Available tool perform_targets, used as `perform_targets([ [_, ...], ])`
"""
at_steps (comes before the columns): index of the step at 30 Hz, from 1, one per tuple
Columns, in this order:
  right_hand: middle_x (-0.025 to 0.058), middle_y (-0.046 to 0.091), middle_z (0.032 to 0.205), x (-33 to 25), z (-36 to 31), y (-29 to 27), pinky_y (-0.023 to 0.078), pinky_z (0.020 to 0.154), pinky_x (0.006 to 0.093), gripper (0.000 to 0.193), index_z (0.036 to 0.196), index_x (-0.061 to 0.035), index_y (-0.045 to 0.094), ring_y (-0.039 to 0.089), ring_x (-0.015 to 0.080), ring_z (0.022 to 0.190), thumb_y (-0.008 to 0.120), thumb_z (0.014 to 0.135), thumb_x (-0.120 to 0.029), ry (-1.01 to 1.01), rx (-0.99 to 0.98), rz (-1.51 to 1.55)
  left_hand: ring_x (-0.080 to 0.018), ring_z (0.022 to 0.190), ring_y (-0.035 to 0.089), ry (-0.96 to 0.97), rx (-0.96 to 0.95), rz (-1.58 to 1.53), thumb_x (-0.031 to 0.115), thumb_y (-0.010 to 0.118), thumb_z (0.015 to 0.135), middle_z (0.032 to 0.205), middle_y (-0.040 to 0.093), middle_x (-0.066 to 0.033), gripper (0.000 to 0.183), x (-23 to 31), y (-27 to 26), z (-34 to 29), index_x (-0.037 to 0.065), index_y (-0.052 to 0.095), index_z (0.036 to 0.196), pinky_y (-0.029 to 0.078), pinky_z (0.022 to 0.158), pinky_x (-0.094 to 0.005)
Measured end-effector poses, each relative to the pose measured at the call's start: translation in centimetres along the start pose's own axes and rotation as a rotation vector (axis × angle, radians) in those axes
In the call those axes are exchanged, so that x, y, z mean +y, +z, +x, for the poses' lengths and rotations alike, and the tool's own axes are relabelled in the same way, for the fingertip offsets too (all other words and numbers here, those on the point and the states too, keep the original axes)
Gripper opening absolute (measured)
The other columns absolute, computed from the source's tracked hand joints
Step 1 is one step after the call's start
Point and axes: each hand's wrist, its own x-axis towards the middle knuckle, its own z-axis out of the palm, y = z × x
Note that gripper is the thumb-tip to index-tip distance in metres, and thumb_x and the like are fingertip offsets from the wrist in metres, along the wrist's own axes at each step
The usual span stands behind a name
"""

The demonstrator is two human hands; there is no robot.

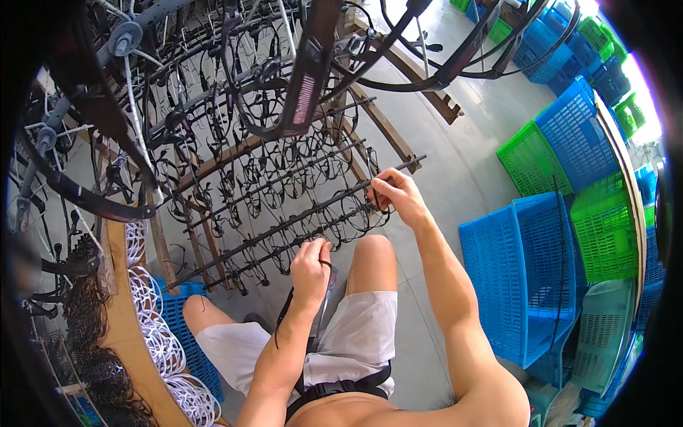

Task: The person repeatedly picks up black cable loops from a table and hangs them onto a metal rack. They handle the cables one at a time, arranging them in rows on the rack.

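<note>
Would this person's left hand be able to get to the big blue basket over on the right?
Probably not easily: the outstretched right arm seems to lie between the left hand and the blue basket.

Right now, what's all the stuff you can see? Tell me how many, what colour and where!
Looped pieces: very many, black, hanging at the top and centre
Rods: several, dark, crossing the centre
Beams: several, brown, around the rods
Board: one, tan, left
Coiled bundles: at least four, white, along the board
Blue crates: many, blue, mostly right
Green crates: several, green, right
Floor: one, grey, underneath
Shorts: one pair, whitish, lower middle
Belt: one, black, at the waist
Left hand: one, bare, centre, closed on a black strand
Right hand: one, bare, near a rod's right end
</note>
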Motion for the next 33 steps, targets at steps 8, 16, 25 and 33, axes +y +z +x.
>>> perform_targets([
  [8, 0.0053, 0.065, 0.077, -0.6, -0.3, -0.5, 0.046, 0.057, 0.0235, 0.021, 0.093, -0.0041, 0.058, 0.057, 0.0085, 0.064, 0.064, 0.088, -0.024, 0.097, 0.019, -0.083, -0.0313, 0.068, 0.059, -0.023, 0.024, -0.006, 0.014, 0.063, 0.087, 0.075, 0.06, -0.011, 0.009, 0.2, -0.3, 0.8, 0.005, 0.061, 0.087, 0.048, 0.06, -0.0391],
  [16, 0.0043, 0.064, 0.075, -1.7, 0.2, -0.4, 0.045, 0.054, 0.0234, 0.021, 0.094, -0.0032, 0.058, 0.054, 0.0078, 0.061, 0.064, 0.088, -0.023, 0.079, 0.049, -0.102, -0.0316, 0.069, 0.06, -0.007, 0.016, -0.015, 0.015, 0.063, 0.087, 0.077, 0.061, -0.011, 0.01, -0.4, -0.1, 0.1, 0.005, 0.061, 0.087, 0.049, 0.061, -0.0394],
  [25, 0.0027, 0.062, 0.073, -1.9, -0.5, -0.1, 0.046, 0.054, 0.0227, 0.024, 0.096, -0.0012, 0.058, 0.054, 0.0072, 0.062, 0.063, 0.088, -0.024, 0.092, 0.054, -0.202, -0.0312, 0.07, 0.06, -0.052, 0.032, -0.03, 0.015, 0.063, 0.087, 0.078, 0.062, -0.0107, 0.009, -0.3, -0.1, 0.3, 0.006, 0.062, 0.088, 0.049, 0.062, -0.0391],
  [33, 0.0038, 0.062, 0.073, -1.9, -0.2, 0.0, 0.047, 0.053, 0.0238, 0.025, 0.096, -0.0008, 0.058, 0.054, 0.0079, 0.061, 0.064, 0.088, -0.024, 0.119, 0.066, -0.195, -0.03, 0.068, 0.06, -0.018, 0.067, -0.027, 0.014, 0.063, 0.087, 0.075, 0.061, -0.0101, 0.008, -0.2, -0.1, 0.4, 0.006, 0.062, 0.087, 0.049, 0.06, -0.0383],
])
